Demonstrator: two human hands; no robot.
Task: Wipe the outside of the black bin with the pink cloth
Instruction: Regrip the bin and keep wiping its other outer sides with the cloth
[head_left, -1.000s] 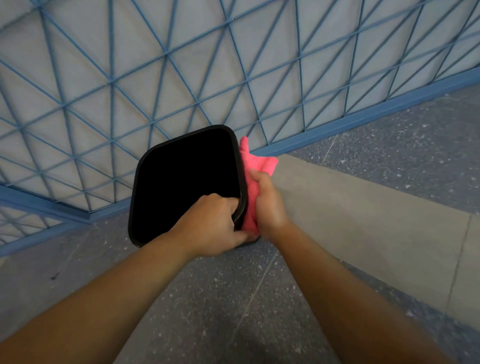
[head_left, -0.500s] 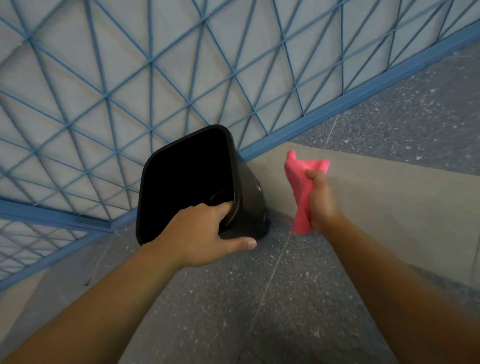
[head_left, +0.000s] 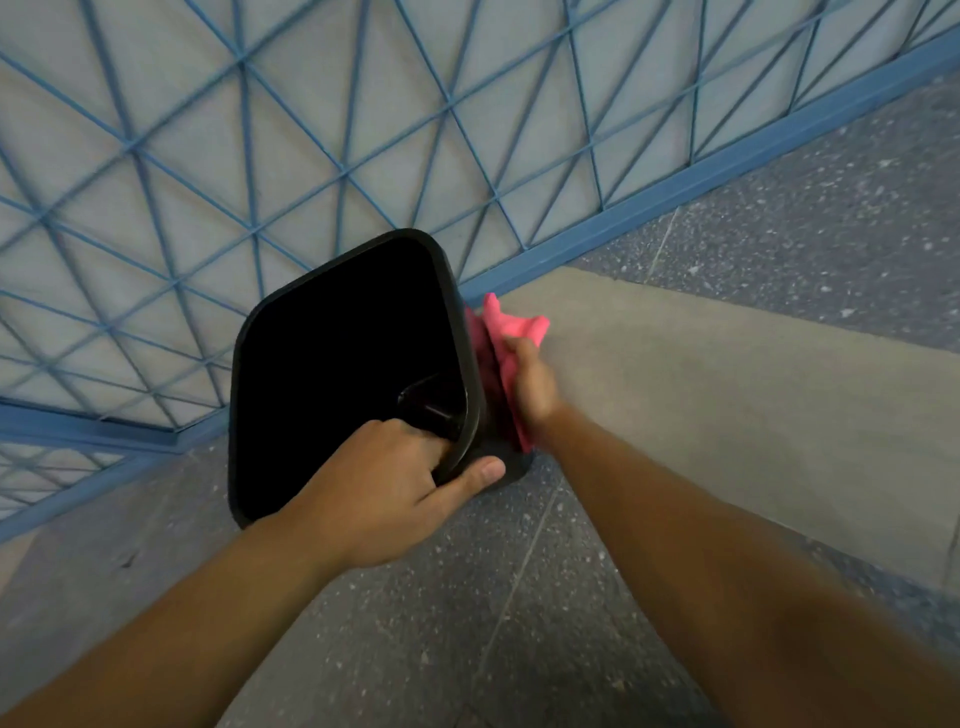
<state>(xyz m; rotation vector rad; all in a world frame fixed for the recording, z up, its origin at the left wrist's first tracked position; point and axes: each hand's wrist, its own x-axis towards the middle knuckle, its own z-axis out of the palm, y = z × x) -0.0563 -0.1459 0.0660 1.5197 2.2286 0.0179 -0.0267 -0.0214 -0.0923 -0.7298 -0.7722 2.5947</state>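
The cloth (head_left: 506, 358), bunched in the right hand (head_left: 530, 384), has been brought back against the bin (head_left: 337, 374) wall at 3 o'clock, having been held apart before. The rim at 5 o'clock is gripped by the left hand (head_left: 384, 493), fingers inside, thumb outside. The bin stands tilted on the floor (head_left: 467, 597) by the fence (head_left: 260, 130).

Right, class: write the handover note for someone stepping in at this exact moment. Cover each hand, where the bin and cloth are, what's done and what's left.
Left hand: grips the near rim of the black bin, fingers inside, thumb outside, steadying it on the floor.
Right hand: holds the bunched pink cloth against the bin's right outer side.
Done: cloth is at the right side wall; how much has been wiped cannot be told.
Left: finish that side, then turn the bin for the other faces, which are hidden from this view.
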